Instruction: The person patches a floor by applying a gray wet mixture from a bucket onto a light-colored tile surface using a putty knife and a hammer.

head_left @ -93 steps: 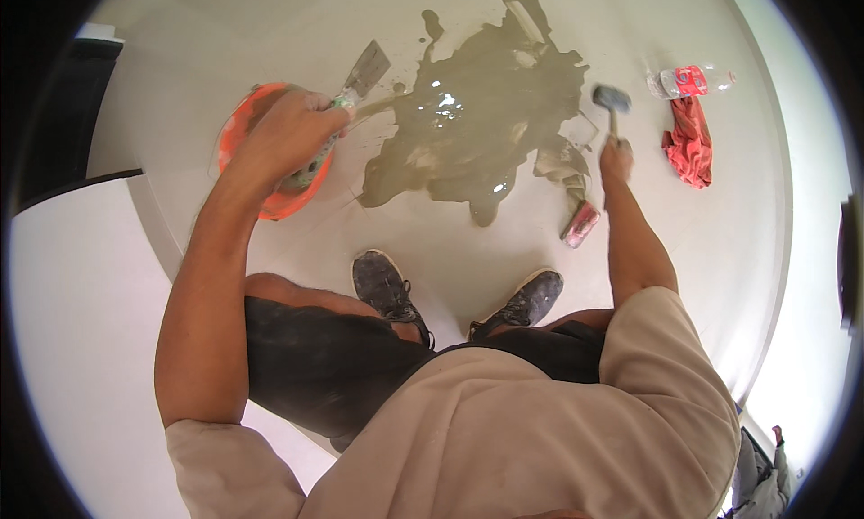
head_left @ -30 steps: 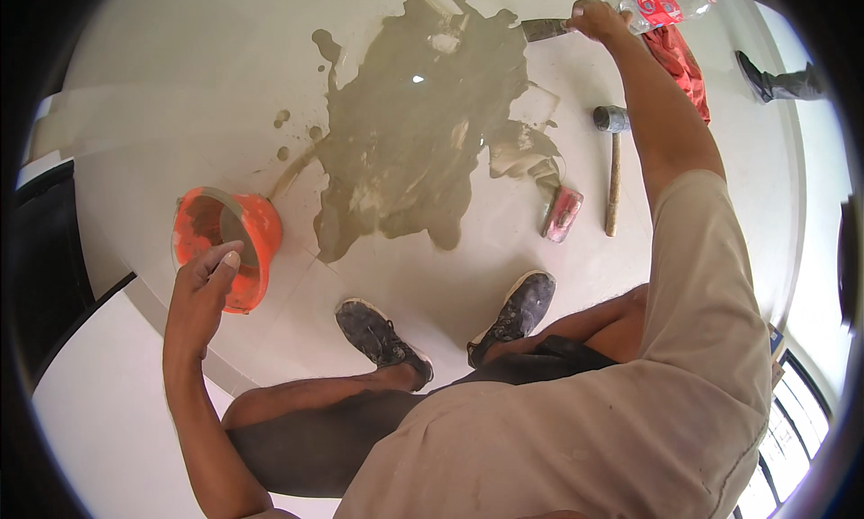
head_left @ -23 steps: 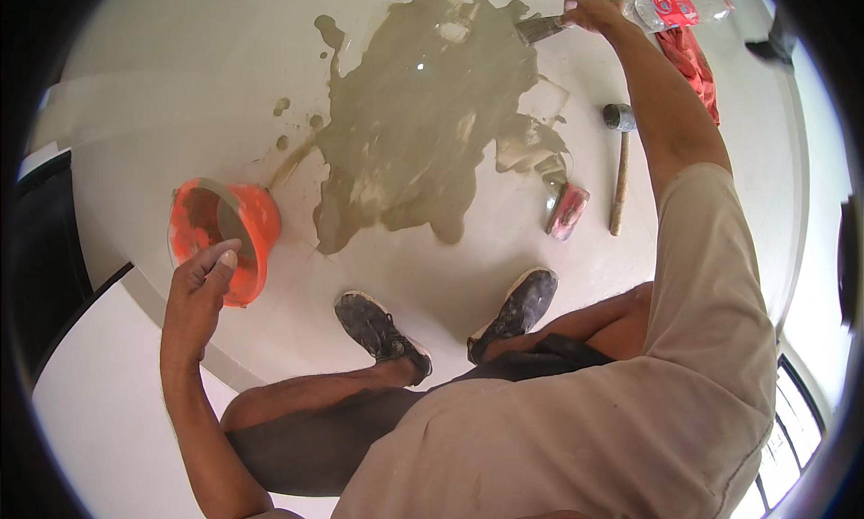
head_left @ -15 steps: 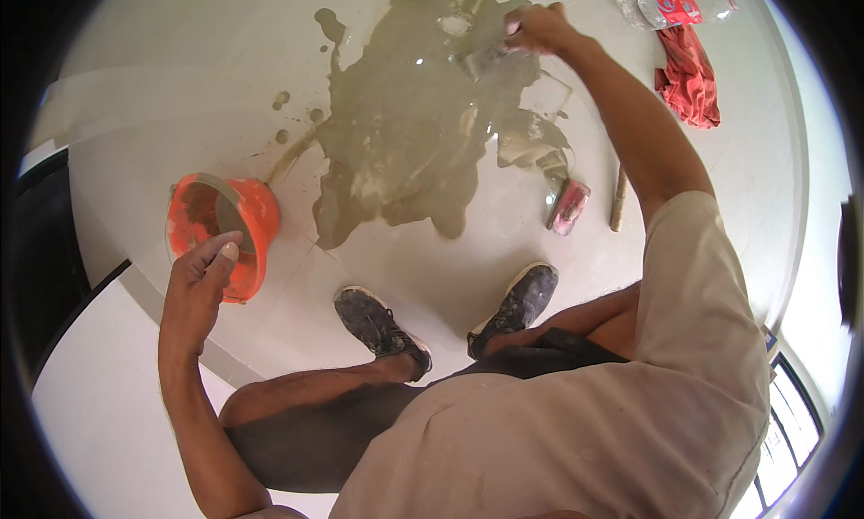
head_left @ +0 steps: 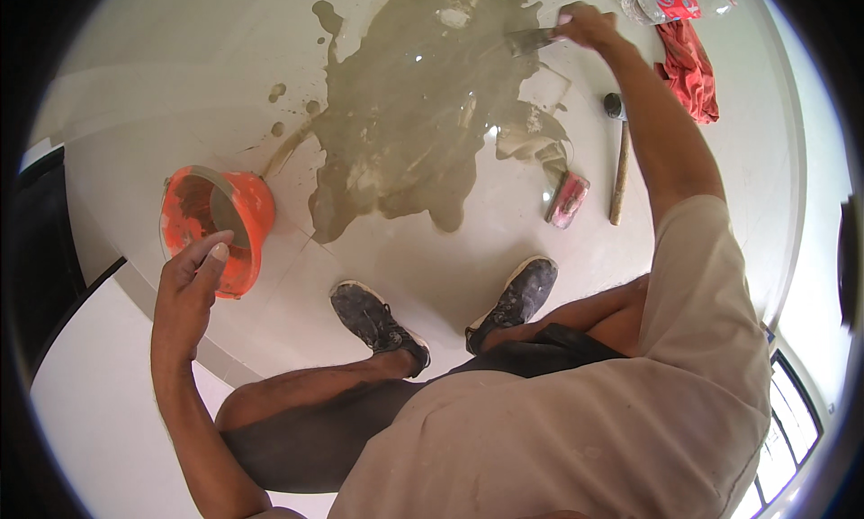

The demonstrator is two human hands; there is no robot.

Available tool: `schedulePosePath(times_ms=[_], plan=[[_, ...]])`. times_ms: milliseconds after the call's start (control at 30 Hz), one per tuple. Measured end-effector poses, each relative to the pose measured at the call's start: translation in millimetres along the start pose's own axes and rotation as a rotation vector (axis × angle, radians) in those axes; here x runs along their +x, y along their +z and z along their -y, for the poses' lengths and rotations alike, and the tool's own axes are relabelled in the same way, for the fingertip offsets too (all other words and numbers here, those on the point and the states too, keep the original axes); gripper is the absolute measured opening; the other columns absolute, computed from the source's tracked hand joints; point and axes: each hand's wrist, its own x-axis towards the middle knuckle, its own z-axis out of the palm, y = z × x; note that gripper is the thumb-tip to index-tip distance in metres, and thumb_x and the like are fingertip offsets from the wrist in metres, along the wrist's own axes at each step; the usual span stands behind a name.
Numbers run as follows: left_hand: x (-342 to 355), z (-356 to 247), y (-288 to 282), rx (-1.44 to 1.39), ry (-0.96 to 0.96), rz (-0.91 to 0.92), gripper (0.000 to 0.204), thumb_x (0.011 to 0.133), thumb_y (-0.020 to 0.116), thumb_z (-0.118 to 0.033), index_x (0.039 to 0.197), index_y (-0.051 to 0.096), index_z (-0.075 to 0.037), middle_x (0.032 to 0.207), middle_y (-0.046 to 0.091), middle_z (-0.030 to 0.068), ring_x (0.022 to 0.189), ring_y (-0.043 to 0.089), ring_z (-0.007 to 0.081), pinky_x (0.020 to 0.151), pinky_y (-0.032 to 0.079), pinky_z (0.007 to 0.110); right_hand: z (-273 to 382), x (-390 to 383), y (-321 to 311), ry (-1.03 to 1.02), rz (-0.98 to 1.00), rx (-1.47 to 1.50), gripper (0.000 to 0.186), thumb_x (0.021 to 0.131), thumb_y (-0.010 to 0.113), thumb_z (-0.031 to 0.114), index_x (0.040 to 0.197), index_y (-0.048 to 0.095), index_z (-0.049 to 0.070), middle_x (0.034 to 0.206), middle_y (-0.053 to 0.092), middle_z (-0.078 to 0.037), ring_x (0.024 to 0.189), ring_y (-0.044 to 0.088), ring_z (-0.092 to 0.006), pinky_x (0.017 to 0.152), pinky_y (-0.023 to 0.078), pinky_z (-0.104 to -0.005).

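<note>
Far up and to the right, my right hand (head_left: 589, 26) is closed around a putty knife (head_left: 529, 41). Its grey blade sits at the right edge of a spread of wet grey-green slurry (head_left: 405, 114) on the pale tiled floor. At the left, my left hand (head_left: 191, 281) is over the near side of an orange bucket (head_left: 255, 209) smeared with grey. Its thumb and forefinger are stretched out slightly apart, with nothing visible between them. The lower part of the bucket's mouth is hidden behind this hand.
Right of the slurry lie a small pinkish-red block (head_left: 569, 201) and a mallet (head_left: 620, 173) with a black head and wooden handle. Farther right are a red cloth (head_left: 688, 74) and a clear plastic bottle (head_left: 711, 1). My dark shoes (head_left: 371, 319) stand at the near edge.
My right hand has moved right with the putty knife, drawing the blade toward the slurry's right edge. The mallet's head has come into sight beside my forearm. My left hand stays by the bucket.
</note>
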Motion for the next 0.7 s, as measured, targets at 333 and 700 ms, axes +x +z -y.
schedulePosePath(times_ms=[333, 700], plan=[[-5.4, -3.6, 0.9, 0.006, -0.006, 0.044, 0.050, 0.098, 0.061, -0.041, 0.129, 0.068, -0.002, 0.077, 0.052, -0.0035, 0.069, 0.041, 0.0093, 0.064, 0.036, 0.026, 9.1, 3.2, -9.7, -0.006, -0.030, 0.030, 0.038, 0.079, 0.076, 0.053, 0.101, 0.076, 0.022, 0.111, 0.074, 0.000, 0.113, 0.066, -0.0255, 0.098, 0.035, -0.0573], [-3.2, 3.9, 7.2, 0.003, 0.116, 0.010, 0.049, 0.099, 0.060, -0.039, 0.129, 0.068, 0.000, 0.074, 0.041, -0.0057, 0.064, 0.034, 0.0060, 0.057, 0.031, 0.024, 168.8, -55.6, 30.7, -0.321, 0.047, 0.034, 0.037, 0.079, 0.077, 0.052, 0.100, 0.075, 0.021, 0.102, 0.077, -0.001, 0.104, 0.070, -0.0257, 0.102, 0.036, -0.0521]])
